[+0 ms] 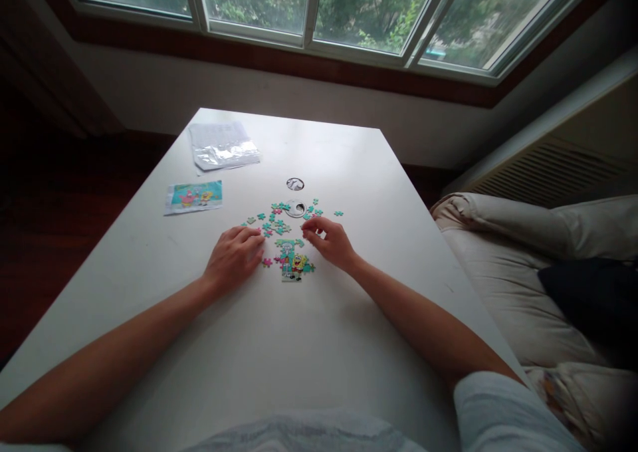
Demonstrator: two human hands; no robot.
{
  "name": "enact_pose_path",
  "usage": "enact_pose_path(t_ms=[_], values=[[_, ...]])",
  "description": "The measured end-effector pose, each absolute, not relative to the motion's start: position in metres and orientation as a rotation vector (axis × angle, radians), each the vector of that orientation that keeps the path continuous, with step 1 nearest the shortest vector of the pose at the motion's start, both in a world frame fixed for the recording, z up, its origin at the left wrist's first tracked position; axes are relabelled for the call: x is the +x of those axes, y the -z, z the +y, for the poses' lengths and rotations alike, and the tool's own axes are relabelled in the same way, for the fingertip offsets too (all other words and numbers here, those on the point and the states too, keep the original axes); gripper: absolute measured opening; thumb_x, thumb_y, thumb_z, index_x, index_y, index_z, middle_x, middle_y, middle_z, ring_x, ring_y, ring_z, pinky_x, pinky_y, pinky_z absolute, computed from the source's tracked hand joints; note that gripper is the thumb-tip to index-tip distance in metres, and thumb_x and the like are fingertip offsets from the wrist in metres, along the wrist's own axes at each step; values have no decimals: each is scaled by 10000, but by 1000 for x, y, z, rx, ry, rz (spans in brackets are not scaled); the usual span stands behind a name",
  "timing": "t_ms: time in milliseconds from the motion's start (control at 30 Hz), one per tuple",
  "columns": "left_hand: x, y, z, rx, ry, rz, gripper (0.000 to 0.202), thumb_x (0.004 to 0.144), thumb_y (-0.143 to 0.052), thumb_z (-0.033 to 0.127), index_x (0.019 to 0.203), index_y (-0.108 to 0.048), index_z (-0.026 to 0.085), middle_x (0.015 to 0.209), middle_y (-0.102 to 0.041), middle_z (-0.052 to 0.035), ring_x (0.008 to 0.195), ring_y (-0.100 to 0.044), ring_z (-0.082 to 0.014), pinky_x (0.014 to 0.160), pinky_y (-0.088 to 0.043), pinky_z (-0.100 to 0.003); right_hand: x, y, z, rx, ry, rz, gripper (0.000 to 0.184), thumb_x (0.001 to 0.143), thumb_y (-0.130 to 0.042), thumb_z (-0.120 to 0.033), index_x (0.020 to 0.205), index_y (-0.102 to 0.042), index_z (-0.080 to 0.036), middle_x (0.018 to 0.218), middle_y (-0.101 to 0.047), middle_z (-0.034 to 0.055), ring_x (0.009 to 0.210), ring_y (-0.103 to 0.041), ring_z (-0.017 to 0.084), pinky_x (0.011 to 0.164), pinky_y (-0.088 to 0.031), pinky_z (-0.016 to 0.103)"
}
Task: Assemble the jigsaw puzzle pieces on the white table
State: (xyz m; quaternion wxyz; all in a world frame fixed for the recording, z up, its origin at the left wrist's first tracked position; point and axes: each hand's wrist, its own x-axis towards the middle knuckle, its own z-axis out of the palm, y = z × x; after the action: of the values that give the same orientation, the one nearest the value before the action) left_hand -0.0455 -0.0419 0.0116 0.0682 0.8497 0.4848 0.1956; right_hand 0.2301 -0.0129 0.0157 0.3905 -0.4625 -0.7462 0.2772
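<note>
A small partly joined cartoon puzzle (293,262) lies on the white table (279,345) between my hands. Several loose teal and pink pieces (279,221) are scattered just beyond it. My left hand (233,257) rests palm down on the table left of the puzzle, fingers curled, fingertips next to a pink piece (268,262). My right hand (329,241) hovers at the puzzle's upper right corner, fingers pinched together; what they hold, if anything, is too small to see.
A printed reference picture (194,196) lies at the left. A clear plastic bag on paper (222,146) sits further back. Two round cable holes (295,195) are in the table's middle. A cushioned seat (523,272) stands to the right, windows (319,6) behind.
</note>
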Motion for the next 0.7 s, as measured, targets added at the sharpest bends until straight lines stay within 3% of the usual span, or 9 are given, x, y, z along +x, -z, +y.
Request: enact_pose_path(t_ms=[267,700], values=[[-43,-13,-44,2591,-577,1370,303,922,-548,293,1201,-661,263,1309,-620,-87,1257,-505,-292,1078,-400,-478,205,-3,50,-1170,-450,-2212,234,878,-651,-142,1083,-719,-232,881,-683,30,836,-576,174,807,-418,307],[-48,-5,-39,2667,-635,1273,283,910,-569,225,1172,-671,259,1293,-639,-64,1259,-521,-281,1077,-426,-478,167,0,71,-1406,-163,-2423,154,978,-587,-301,1035,-696,-209,994,-623,80,997,-525,231,846,-408,326]])
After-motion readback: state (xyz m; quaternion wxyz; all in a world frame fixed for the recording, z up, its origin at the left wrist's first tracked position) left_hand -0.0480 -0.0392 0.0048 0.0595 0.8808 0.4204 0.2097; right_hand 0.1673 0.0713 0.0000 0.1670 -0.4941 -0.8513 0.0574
